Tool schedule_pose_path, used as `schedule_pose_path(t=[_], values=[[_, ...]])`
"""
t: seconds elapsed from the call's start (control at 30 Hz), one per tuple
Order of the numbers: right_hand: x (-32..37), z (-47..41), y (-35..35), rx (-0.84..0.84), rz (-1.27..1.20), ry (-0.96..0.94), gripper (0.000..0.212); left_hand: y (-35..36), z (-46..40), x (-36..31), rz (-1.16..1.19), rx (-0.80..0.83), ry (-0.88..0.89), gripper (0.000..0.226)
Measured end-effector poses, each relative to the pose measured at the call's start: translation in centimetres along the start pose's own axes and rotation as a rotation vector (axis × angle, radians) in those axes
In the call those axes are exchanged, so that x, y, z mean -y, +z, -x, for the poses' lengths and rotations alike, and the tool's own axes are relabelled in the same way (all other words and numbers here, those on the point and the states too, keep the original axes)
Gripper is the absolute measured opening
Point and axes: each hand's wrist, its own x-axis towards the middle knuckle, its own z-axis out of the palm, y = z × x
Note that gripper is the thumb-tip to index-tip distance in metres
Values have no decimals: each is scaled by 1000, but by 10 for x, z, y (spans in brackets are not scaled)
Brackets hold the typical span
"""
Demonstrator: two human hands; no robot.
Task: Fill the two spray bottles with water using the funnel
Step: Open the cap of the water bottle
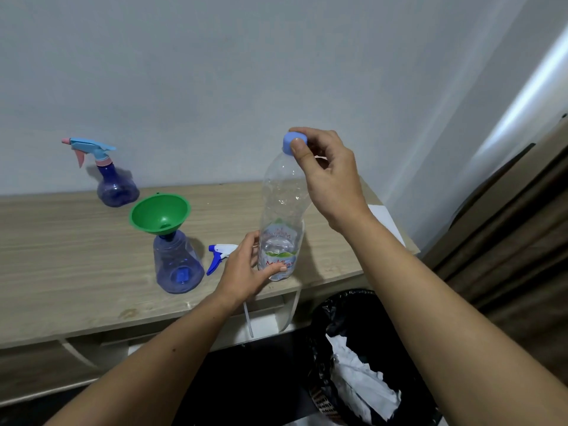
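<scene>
A clear plastic water bottle (pixel 281 210) stands upright near the front edge of the wooden desk (pixel 61 256). My left hand (pixel 246 272) grips its lower part by the label. My right hand (pixel 325 167) pinches its blue cap (pixel 292 144) from above. Left of it stands a blue spray bottle (pixel 178 265) without its head, a green funnel (pixel 159 216) tilted in its neck. Its blue and white spray head (pixel 219 256) lies on the desk between this bottle and my left hand. A second blue spray bottle (pixel 115 182) with its trigger head on stands at the back left.
A black bin (pixel 368 358) lined with a bag and holding crumpled white paper stands on the floor below the desk's right end. A white sheet (pixel 387 222) lies on the desk behind my right forearm. The wall runs close behind the desk.
</scene>
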Motion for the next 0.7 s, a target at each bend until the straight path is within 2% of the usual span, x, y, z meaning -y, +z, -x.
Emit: schedule_pose_path(t=[0.07, 0.13, 0.2, 0.27, 0.37, 0.53, 0.6, 0.7], values=[[4, -4, -3, 41, 4, 24, 10, -1, -2, 1, -8, 9, 2, 75], [6, -5, -2, -11, 22, 44, 30, -1, -2, 1, -20, 21, 2, 76], [4, -5, -1, -98, 39, 45, 39, -1, -3, 1, -25, 22, 11, 76], [2, -6, -2, -100, 37, 33, 32, 0, -3, 1, -12, 17, 15, 77], [0, -8, -8, 27, -9, 40, 17, 1, -2, 2, 8, -1, 11, 75], [0, -14, -15, 171, -13, 40, 17, -1, -4, 4, 11, 6, 1, 77], [3, -14, -9, 123, -52, 51, 20, -2, -5, 3, 2, 27, -5, 81], [4, -12, -1, -47, -136, 100, 37, -3, -6, 2, -26, 48, -7, 84]])
